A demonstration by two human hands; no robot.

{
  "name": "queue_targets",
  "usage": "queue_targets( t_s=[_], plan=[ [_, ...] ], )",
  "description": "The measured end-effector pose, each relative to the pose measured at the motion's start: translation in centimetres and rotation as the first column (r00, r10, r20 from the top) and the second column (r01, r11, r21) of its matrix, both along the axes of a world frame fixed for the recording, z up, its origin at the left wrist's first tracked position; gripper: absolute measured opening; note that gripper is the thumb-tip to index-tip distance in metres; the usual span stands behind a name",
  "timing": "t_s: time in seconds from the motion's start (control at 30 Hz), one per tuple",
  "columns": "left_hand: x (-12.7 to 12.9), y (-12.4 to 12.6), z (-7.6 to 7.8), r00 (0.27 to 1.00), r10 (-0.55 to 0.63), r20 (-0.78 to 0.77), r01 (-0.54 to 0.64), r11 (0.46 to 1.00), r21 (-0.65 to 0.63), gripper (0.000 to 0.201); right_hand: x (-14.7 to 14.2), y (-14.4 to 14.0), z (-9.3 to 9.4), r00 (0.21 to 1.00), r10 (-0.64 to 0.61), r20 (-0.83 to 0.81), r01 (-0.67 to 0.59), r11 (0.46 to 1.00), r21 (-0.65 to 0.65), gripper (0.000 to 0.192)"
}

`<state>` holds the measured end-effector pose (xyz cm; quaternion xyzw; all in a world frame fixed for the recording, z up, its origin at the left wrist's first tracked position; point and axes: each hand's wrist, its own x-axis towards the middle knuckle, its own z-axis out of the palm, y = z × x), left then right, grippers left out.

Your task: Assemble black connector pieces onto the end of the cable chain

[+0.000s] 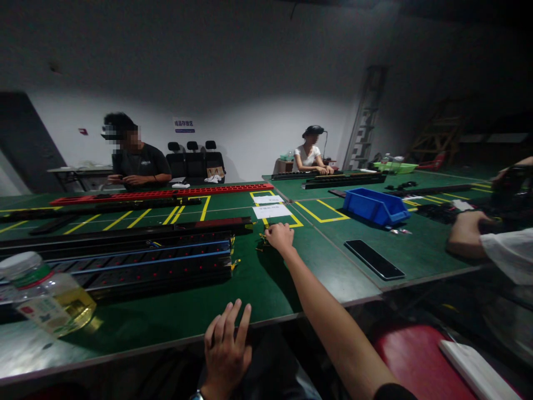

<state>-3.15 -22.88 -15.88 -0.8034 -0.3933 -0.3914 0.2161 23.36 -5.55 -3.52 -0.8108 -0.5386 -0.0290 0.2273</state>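
My right hand [280, 238] reaches out over the green table [266, 283], its fingers curled together and pointing down. At its fingertips lie small yellowish pieces [262, 240], too small to make out; what the fingers pinch is hidden. My left hand [228, 344] is at the table's front edge, fingers spread and holding nothing. Left of both hands lie long black rails [166, 272] with blue strips, red dots and yellow bits at their ends. White paper sheets [271, 211] lie on yellow tape lines just beyond my right hand.
A blue bin [375, 206] and a black phone [373, 259] are to the right. A bottle of yellow liquid [50, 300] stands at the left front. A long red rail [166, 193] lies farther back. Two people work across the table; another person's arm [470, 236] enters from the right.
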Motion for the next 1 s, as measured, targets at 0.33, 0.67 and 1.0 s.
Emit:
queue_targets(
  t_s=[0.33,0.67,1.0],
  plan=[
    [0.0,-0.1,0.0,1.0,0.005,-0.008,-0.005,1.0,-0.003,0.075,-0.4,-0.2,-0.2,0.998,0.026,0.053,-0.022,0.996,-0.091,0.028],
    [0.3,-0.3,0.1,0.998,-0.015,0.056,0.016,1.0,-0.025,0.077,-0.7,0.0,-0.4,0.997,0.056,0.05,-0.053,0.996,-0.066,0.024],
    [0.3,0.1,-0.3,0.998,-0.012,0.057,0.011,1.0,0.018,0.077,0.1,1.5,-0.5,0.882,0.165,-0.442,0.03,0.915,0.403,0.023]
  ],
)
